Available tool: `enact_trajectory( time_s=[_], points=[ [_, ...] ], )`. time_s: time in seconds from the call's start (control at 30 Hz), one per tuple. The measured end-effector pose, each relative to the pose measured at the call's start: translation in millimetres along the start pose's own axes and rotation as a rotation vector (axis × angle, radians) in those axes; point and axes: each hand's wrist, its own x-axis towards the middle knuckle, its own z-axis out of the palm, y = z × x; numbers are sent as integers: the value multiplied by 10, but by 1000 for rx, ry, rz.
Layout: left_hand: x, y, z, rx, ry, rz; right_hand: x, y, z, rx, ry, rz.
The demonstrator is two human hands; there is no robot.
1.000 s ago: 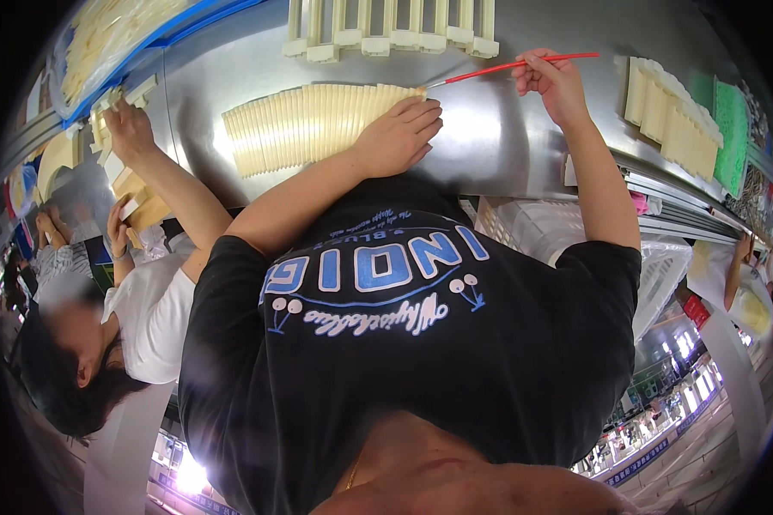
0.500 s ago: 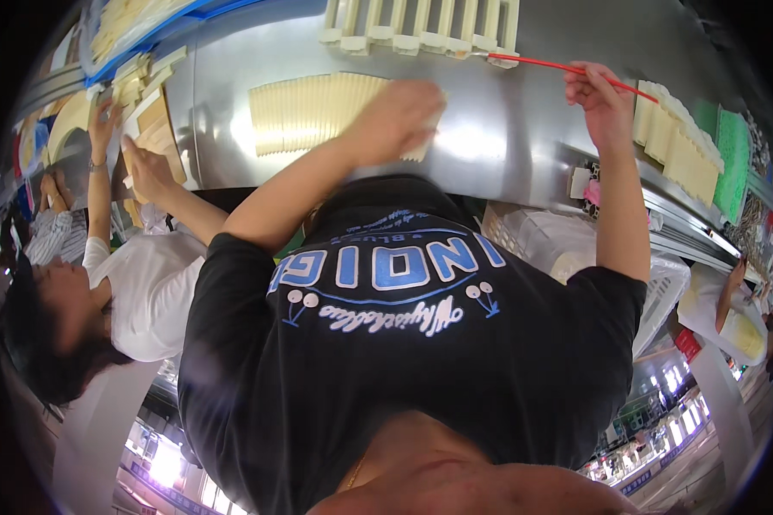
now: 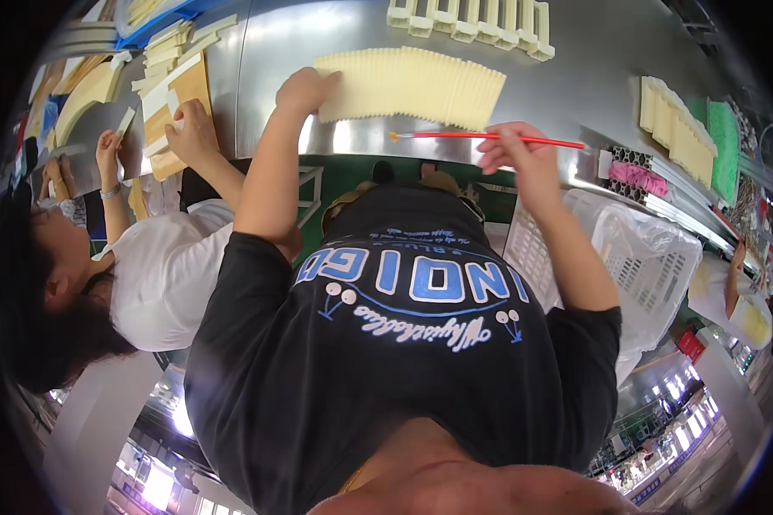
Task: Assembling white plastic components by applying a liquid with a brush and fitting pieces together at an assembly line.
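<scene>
Head view: cream strips (image 3: 408, 83) lie beyond-left of the right grip (image 3: 519, 153) (holding a red brush (image 3: 451, 135)).

My bare left hand (image 3: 305, 91): reached well forward, back upward, fingers angled toward my right.
My bare left forearm (image 3: 270, 176): running nearly straight ahead.
My bare right hand (image 3: 515, 154): raised ahead of me, thumb and fingers pinched.
My bare right forearm (image 3: 567, 236): slanting forward and inward.
</scene>
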Motion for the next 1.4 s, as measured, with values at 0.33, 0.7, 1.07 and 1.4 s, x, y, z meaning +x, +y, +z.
enact_trajectory(
  time_s=[0.33,0.7,1.07,1.4],
  points=[
    [179,-35,134,-164,-113,132,144,838,763,185,17,-169],
    [160,-75,124,-260,-103,160,253,979,851,315,63,-217],
    [202,-102,102,-230,-156,174,130,1007,579,364,216,-220],
    [186,-72,66,-181,-161,141,-4,1029,291,401,356,-240]
  ],
)
